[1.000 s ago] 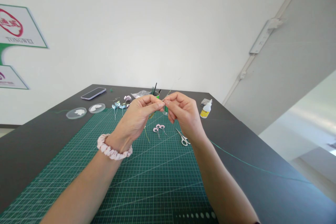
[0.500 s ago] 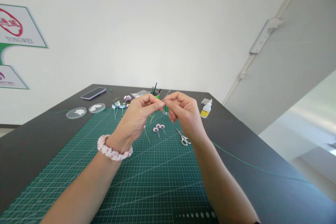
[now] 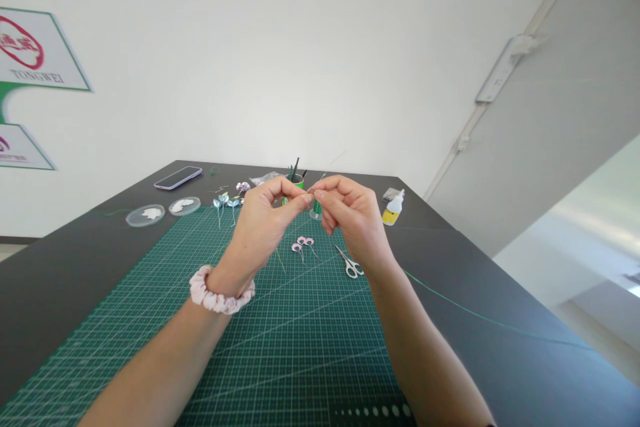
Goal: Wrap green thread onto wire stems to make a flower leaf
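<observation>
My left hand (image 3: 265,223), with a pale scrunchie (image 3: 215,297) on its wrist, and my right hand (image 3: 353,217) meet above the cutting mat (image 3: 285,340). Both pinch a thin wire (image 3: 320,179) between thumb and forefinger, fingertips almost touching. Its end rises faintly past the right fingers; the pinched part is hidden. Below lie several small pink wire-stemmed flower pieces (image 3: 301,241) and a thin green stem (image 3: 281,260). White-handled scissors (image 3: 351,269) rest near my right wrist. A clear-based green spool (image 3: 316,209) stands behind the hands, partly covered.
Blue wire-stemmed pieces (image 3: 223,202) and a lilac flower (image 3: 243,186) lie at the back left, near two shallow dishes (image 3: 131,217) and a phone (image 3: 179,177). A pen cup (image 3: 300,181) stands behind. At right are a glue bottle (image 3: 393,209) and green tape (image 3: 480,315).
My left hand has turned slightly and its wrist has shifted a little right. The wire's far end now leans more to the right. Both pinches stay closed.
</observation>
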